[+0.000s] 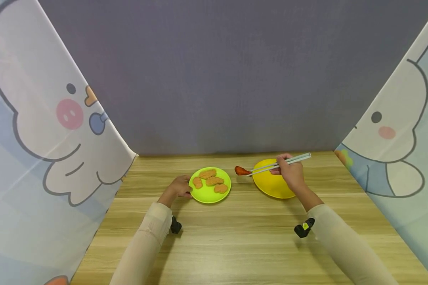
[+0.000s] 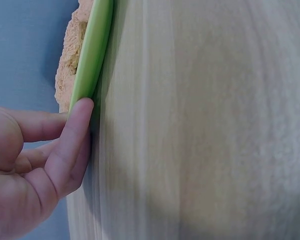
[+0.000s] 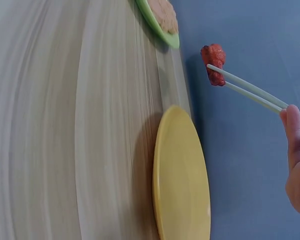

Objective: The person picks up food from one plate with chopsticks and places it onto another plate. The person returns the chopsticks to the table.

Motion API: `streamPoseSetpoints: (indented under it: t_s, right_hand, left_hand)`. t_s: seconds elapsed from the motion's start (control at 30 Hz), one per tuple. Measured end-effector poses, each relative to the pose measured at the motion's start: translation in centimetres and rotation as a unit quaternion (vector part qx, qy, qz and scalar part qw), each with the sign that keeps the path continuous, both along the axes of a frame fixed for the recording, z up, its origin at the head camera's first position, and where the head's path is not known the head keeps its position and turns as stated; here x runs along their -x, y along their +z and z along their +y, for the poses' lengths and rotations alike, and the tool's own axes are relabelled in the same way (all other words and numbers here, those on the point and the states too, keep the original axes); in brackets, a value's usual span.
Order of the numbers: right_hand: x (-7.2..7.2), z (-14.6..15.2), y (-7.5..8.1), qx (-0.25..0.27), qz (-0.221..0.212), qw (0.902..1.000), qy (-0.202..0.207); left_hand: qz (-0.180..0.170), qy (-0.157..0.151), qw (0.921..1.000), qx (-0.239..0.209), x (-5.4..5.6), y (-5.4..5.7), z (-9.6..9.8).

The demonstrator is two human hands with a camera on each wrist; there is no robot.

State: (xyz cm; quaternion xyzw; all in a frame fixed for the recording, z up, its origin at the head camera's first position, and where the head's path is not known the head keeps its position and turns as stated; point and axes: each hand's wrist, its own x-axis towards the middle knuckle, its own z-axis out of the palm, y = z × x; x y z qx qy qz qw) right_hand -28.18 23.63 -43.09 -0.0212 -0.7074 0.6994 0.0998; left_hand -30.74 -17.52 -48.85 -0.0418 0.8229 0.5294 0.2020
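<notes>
My right hand (image 1: 291, 173) grips a pair of pale chopsticks (image 1: 297, 158). Between their tips is a small reddish-brown chicken drumstick (image 1: 241, 171), held in the air between the two plates. Below that hand lies a yellow plate (image 1: 276, 188), and no food shows on its visible part. At the left, my left hand (image 1: 181, 186) pinches the rim of a bright green plate (image 1: 209, 198). Several golden chicken nuggets (image 1: 214, 181) lie on the green plate. In the left wrist view the fingers (image 2: 72, 127) meet the plate's edge, close to the tabletop.
Both plates rest on a wood-grain table (image 1: 214, 245), toward its far edge. A grey wall panel (image 1: 214, 79) rises behind it. Cartoon-printed cloths (image 1: 39, 118) stand along both sides. A small black device (image 1: 304, 228) is strapped at each wrist.
</notes>
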Motion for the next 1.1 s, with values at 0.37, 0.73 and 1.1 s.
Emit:
streamPoseSetpoints:
  t_s: [0.37, 0.73, 1.1]
  right_hand:
    - [-0.7, 3.0, 0.3, -0.006, -0.015, 0.9993, -0.032]
    - [-0.3, 5.4, -1.5, 0.008, -0.041, 0.9964, -0.074]
    - [0.2, 5.3, -3.4, -0.061, -0.044, 0.9937, -0.083]
  left_hand:
    - [-0.002, -0.005, 1.0000, 0.007, 0.3, -0.3, 0.0]
    - [-0.005, 0.002, 0.9999, 0.016, 0.4, -0.4, 0.1]
    - [-0.002, -0.003, 0.9997, 0.024, 0.8, -0.5, -0.1]
